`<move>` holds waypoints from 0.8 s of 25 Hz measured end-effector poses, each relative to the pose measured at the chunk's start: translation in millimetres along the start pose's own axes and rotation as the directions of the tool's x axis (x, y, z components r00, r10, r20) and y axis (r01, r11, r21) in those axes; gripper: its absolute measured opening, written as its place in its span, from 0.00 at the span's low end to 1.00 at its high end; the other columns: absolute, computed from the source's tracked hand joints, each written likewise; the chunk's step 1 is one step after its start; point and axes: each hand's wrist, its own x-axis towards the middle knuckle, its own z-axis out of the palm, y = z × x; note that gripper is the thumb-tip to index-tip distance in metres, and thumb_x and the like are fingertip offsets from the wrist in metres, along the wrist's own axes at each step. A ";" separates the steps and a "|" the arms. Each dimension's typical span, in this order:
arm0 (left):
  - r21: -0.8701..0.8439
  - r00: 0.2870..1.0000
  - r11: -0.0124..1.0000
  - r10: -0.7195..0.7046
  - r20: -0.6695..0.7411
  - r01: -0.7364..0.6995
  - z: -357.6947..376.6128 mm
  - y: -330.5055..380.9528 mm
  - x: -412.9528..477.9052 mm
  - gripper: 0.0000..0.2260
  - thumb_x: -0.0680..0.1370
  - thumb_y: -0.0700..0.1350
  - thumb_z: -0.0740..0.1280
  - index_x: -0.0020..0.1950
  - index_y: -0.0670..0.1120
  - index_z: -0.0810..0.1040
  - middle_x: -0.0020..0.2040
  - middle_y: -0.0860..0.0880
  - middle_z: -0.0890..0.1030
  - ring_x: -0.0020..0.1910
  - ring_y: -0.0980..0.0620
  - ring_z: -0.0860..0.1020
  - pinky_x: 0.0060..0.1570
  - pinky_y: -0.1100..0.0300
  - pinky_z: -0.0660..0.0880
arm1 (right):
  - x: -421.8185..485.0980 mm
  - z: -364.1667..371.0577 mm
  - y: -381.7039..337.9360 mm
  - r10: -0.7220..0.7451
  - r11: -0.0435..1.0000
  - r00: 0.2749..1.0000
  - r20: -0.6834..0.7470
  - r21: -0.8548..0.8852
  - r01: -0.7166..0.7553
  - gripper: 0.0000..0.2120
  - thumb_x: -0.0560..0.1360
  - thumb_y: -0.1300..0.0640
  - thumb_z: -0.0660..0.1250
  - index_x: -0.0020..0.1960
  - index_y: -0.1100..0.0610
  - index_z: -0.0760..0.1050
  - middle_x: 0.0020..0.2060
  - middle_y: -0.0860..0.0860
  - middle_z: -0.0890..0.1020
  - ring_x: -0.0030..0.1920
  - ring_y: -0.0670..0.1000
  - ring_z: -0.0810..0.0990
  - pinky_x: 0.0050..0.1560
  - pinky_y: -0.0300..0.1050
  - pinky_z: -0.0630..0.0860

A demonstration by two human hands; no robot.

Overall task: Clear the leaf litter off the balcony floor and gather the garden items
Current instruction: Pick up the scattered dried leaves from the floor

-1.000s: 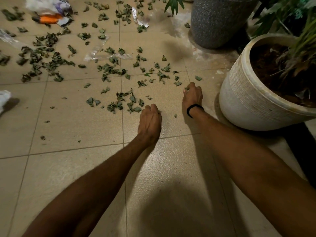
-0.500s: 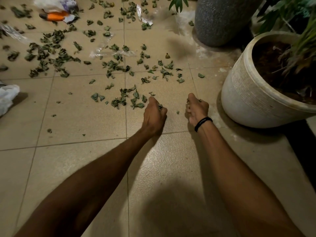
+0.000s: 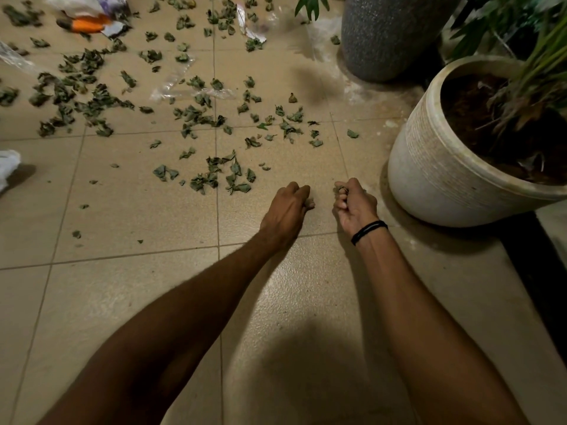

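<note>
Hands Side by Side, Bulk of Leaf Litter Ahead and to the Left

Nearest the camera, two bare forearms reaching forward over the balcony floor (image 3: 138, 216); left hand (image 3: 287, 207) knuckles-up with fingers curled under, contents hidden, so impossible to say whether gripping anything; right hand (image 3: 354, 204), black wristband (image 3: 368, 230) at the wrist, fisted around a leaf scrap (image 3: 341, 189) just showing between the fingers; near each other but not touching, with a bare strip of tile between. Just beyond and left of the left hand, the nearest leaf cluster (image 3: 214, 176), loose on the tile and closer to that hand than to the right; close beside the right hand, a white ribbed planter (image 3: 429, 179) holding soil and a plant. Farther out, leaf litter (image 3: 89, 102) in a broad band running left to right across the tiles, thickest at far left, thinning towards the planter; likely calling for a forward-and-leftward reach, left hand leading. Among it, a clear plastic wrapper (image 3: 184, 88); at the left edge, something white and crumpled (image 3: 7, 167). Farthest back, a grey speckled pot (image 3: 386, 35) and an orange-handled item (image 3: 87, 25) beside torn packaging, too blurred to identify; probably among the garden items yet to be gathered.
</note>
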 end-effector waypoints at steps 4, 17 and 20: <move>0.052 0.999 0.998 0.033 -0.002 -0.033 4.2 3.3 -1.3 0.07 0.83 0.44 0.64 0.51 0.43 0.79 0.46 0.45 0.76 0.43 0.49 0.71 0.41 0.54 0.72 | 0.1 4.9 0.7 0.022 0.999 1.000 0.016 0.042 -0.022 0.09 0.78 0.63 0.58 0.50 0.66 0.76 0.31 0.52 0.72 0.23 0.43 0.66 0.21 0.34 0.62; -0.332 0.804 0.758 -0.594 0.002 0.561 -67.7 -17.1 -11.6 0.10 0.82 0.42 0.63 0.60 0.39 0.69 0.43 0.49 0.75 0.42 0.51 0.74 0.35 0.64 0.68 | -43.4 45.6 13.1 0.142 0.988 0.978 0.155 0.038 -0.150 0.12 0.79 0.65 0.59 0.37 0.59 0.67 0.29 0.51 0.67 0.25 0.45 0.65 0.24 0.36 0.62; -0.392 0.723 0.668 -0.691 -0.010 0.633 -92.4 -30.9 -22.5 0.14 0.83 0.45 0.63 0.64 0.38 0.68 0.52 0.44 0.75 0.48 0.50 0.72 0.38 0.60 0.68 | -61.2 59.3 21.9 0.157 0.988 0.972 0.175 -0.024 -0.155 0.13 0.79 0.64 0.59 0.36 0.58 0.65 0.30 0.52 0.67 0.26 0.47 0.66 0.24 0.36 0.63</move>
